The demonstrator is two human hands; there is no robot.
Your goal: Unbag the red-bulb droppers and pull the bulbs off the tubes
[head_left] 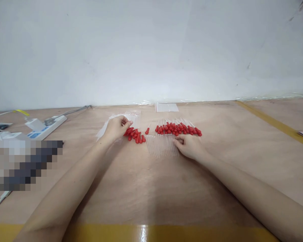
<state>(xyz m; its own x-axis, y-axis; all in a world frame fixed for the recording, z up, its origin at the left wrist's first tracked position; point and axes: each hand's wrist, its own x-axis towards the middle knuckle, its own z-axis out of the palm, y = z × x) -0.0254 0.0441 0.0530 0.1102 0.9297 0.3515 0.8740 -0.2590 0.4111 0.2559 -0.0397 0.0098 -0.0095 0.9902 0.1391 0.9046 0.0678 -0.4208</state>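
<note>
My left hand [117, 127] hovers at the left edge of a small heap of red rubber bulbs [137, 137]. Its fingers are curled in towards the thumb, and whatever they may hold is hidden. To the right lies a row of thin clear tubes [159, 146], side by side. My right hand [189, 145] pinches at the right end of this row, thumb and forefinger on a clear tube [176, 148]. Behind it, droppers with red bulbs [176, 128] lie in a row, their tubes pointing away from me. One separate dropper [147, 130] lies left of them.
Clear plastic bags [131, 116] lie behind and under my left hand. A white packet [167, 107] is near the wall. A power strip [47, 128] with plugs and cables stands at left, beside a blurred-out dark object [32, 164]. Yellow tape [275, 123] crosses the table at right.
</note>
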